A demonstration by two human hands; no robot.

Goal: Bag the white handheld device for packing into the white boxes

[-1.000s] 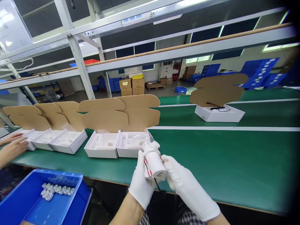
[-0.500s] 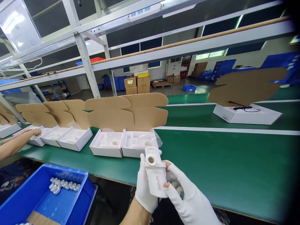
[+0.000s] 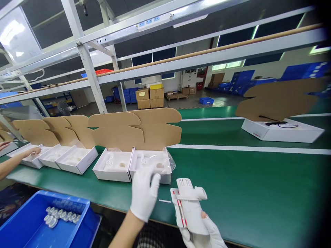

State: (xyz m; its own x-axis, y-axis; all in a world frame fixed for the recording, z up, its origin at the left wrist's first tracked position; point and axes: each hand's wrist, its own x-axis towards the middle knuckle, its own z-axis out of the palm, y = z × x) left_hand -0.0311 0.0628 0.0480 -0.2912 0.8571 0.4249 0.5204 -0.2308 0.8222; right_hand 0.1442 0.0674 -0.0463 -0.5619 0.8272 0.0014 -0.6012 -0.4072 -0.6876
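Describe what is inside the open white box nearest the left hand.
The open white box holds a white moulded insert with round recesses under a clear plastic bag. The left hand covers its front edge.

device [image 3: 190,213]: white, red stripe | gloves [image 3: 144,196]: white | belt [image 3: 245,179]: green, white lines | bin [image 3: 31,227]: blue
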